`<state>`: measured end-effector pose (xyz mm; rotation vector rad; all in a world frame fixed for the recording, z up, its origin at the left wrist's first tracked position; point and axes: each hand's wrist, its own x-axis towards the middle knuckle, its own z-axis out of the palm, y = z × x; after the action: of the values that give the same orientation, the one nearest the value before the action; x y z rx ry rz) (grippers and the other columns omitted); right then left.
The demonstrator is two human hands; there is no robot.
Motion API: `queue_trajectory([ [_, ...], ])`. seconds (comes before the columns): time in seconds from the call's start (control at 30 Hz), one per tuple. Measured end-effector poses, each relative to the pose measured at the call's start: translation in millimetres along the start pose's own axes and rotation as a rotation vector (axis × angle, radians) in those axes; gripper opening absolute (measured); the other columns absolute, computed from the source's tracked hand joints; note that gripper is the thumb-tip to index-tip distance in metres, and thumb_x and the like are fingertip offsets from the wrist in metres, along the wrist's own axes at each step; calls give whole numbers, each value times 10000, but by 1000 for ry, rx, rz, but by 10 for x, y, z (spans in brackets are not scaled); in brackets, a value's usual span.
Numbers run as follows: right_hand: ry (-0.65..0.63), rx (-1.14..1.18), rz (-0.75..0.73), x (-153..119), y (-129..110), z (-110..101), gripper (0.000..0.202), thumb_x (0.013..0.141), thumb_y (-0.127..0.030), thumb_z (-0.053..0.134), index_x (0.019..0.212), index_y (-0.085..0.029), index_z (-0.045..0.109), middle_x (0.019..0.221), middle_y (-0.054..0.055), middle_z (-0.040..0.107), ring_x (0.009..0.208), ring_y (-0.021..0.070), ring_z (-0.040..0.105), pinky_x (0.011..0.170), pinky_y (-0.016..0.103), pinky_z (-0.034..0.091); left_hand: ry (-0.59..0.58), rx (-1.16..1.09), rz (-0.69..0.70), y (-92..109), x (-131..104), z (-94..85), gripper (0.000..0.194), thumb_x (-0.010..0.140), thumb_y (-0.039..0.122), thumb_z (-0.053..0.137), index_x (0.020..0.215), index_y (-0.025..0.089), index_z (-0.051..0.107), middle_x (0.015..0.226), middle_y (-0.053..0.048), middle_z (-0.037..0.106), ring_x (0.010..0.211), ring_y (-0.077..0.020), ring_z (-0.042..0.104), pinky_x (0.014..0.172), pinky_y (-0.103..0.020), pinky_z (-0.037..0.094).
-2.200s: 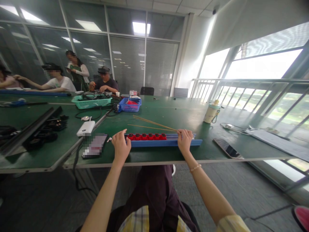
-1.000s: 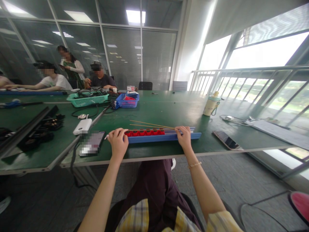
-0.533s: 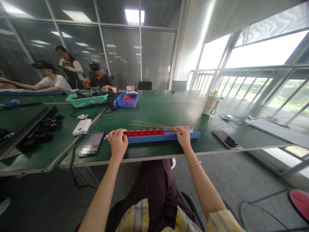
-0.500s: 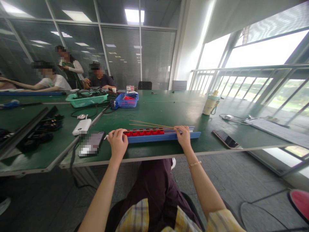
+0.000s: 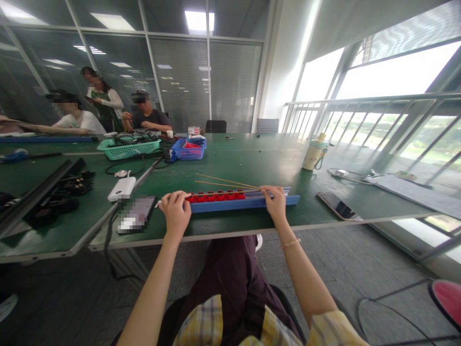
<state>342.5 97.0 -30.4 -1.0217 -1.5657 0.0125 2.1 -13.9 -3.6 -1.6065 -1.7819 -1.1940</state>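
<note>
A long blue channel [image 5: 223,206] lies lengthwise on the green table in front of me, holding a row of several red pieces [image 5: 220,195] with dark tops. My left hand [image 5: 175,211] is closed at the channel's left end, its fingertips on one end of a thin yellow strand that runs over the red pieces. At the right, my right hand [image 5: 274,202] pinches thin yellow strands [image 5: 226,184] above the channel. Two of their free ends spread leftward beyond the channel's far edge. A small pale tip pokes out beside my left hand; its kind is unclear.
A phone [image 5: 139,214] and a white power bank [image 5: 122,189] are at my left, another phone [image 5: 338,205] and a bottle [image 5: 315,154] at my right. Farther back stand a green basket [image 5: 129,150] and a blue basket [image 5: 189,151]. Several people are across the table.
The strands' free ends have risen slightly and shifted a little right, spreading away from the channel. My right hand has moved very slightly; my left hand stays put.
</note>
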Motion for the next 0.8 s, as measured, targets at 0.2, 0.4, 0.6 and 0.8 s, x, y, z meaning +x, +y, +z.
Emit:
queue_trajectory([
  [0.2,67,-20,80,-5,63,-14,332,954,-417,506,835,-215,742,873,81,757,825,247,572,787,373,424,-14,-13,-2,-18,-4,6,263,887,181,472,975,245,711,1107,-81,679,1104,-312,461,929,-480,337],
  [0.4,40,-59,-16,12,75,0,298,963,-370,503,837,-219,727,896,74,729,854,235,596,860,392,399,-6,-6,-1,-17,-3,8,267,889,186,466,972,239,715,1096,-77,681,1100,-312,471,929,-474,330],
  [0.6,80,-128,-77,16,71,1,288,977,-330,476,858,-215,711,913,84,682,900,241,557,884,398,396,-13,-9,-4,-31,-2,20,260,889,182,469,964,242,710,1096,-82,681,1097,-314,469,924,-480,329],
  [0.8,114,-177,-90,13,21,-18,289,988,-335,450,894,-220,699,968,94,639,941,252,522,917,423,380,-5,-6,4,-35,-5,19,266,902,192,458,966,240,712,1094,-73,686,1092,-309,472,920,-470,331],
])
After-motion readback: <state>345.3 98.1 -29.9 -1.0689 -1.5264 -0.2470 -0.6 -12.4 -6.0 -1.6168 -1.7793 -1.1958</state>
